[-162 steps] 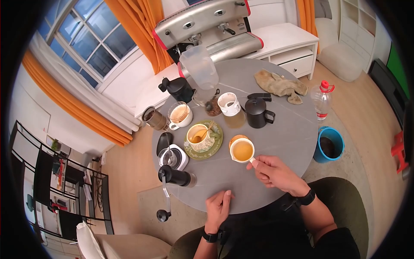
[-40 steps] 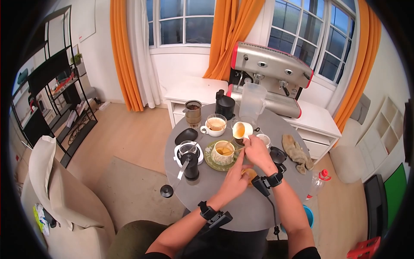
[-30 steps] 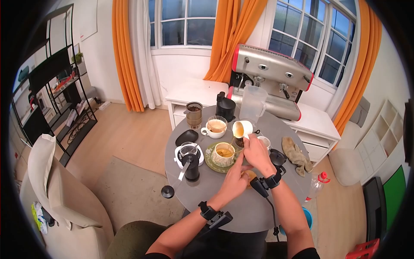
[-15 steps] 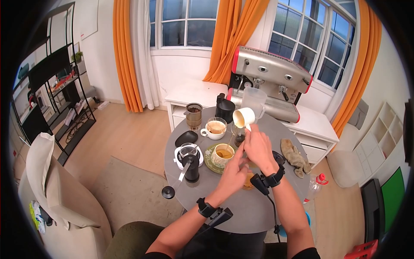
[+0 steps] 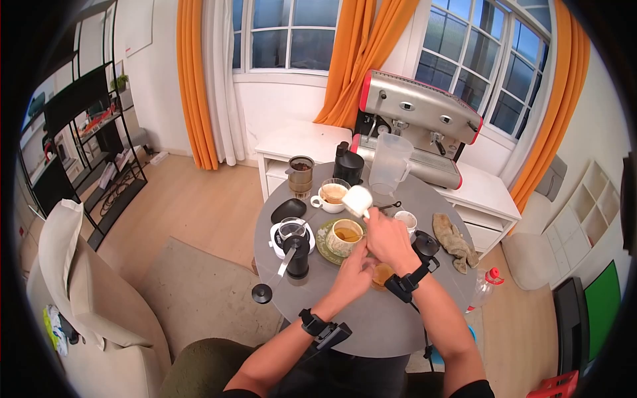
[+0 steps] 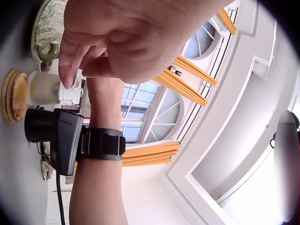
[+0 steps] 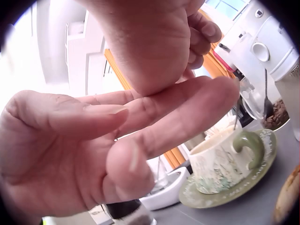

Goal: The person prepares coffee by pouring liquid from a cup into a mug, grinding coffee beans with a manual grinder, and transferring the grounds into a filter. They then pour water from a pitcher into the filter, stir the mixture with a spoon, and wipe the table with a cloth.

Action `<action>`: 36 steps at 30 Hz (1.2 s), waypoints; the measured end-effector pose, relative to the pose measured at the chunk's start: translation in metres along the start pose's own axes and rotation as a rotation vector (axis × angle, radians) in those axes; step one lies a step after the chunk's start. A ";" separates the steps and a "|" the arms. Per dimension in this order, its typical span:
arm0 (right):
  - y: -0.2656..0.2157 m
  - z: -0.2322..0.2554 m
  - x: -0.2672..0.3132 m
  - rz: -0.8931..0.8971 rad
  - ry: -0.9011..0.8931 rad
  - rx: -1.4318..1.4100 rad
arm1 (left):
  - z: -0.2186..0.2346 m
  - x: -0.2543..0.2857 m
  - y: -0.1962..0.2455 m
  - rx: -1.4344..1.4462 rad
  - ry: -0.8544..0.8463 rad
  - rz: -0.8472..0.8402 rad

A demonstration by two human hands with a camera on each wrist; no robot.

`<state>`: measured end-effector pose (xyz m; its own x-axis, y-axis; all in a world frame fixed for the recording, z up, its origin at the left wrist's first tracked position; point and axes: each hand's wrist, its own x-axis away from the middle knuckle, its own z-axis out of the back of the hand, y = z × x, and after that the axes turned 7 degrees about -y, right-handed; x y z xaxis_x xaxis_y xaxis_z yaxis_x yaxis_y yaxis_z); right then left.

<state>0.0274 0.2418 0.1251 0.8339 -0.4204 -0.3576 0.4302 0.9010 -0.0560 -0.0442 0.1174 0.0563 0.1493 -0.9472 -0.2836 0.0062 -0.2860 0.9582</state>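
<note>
My right hand grips the handle of a small white pitcher, which hangs steeply tipped just beyond a patterned cup. Its inside is turned out of sight. Amber liquid and a spoon show in the cup, which stands on a green saucer. Close under the right hand is my left hand, its index finger stretched toward the cup's right side. In the right wrist view, the left hand's fingers are loosely extended with nothing between them, and the green cup handle shows behind.
Around the cup stand a hand grinder, a white cup with a glass on it, a clear plastic jug and a black pot. A round wooden piece lies beside the hands. A cloth lies right.
The right hand has lifted the pitcher from the near right, then swung it left and tipped it further. The left hand has come up from the table edge to beside the cup.
</note>
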 end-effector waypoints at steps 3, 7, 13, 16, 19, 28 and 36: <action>0.008 -0.021 0.006 0.085 -0.026 0.124 | 0.001 0.004 -0.014 0.003 -0.020 0.079; 0.000 -0.006 0.007 0.014 -0.020 0.059 | 0.000 0.007 -0.002 0.027 -0.022 0.084; 0.004 0.042 0.019 -0.188 0.060 -0.434 | 0.007 0.034 0.023 -0.060 -0.039 -0.042; 0.020 0.054 0.047 -0.340 -0.012 -1.020 | 0.014 0.068 0.034 -0.130 0.000 0.020; 0.014 0.071 0.084 -0.546 -0.155 -1.290 | 0.021 0.102 0.006 -0.158 0.069 0.144; 0.031 0.009 0.143 -0.736 -0.383 -1.651 | 0.007 0.136 -0.020 -0.316 0.224 0.124; 0.031 0.003 0.149 -0.817 -0.431 -1.591 | 0.008 0.140 -0.023 -0.391 0.208 0.130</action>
<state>0.1658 0.2069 0.0728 0.7400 -0.5172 0.4300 0.2439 -0.3895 -0.8882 -0.0316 -0.0097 -0.0056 0.3686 -0.9109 -0.1852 0.3410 -0.0528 0.9386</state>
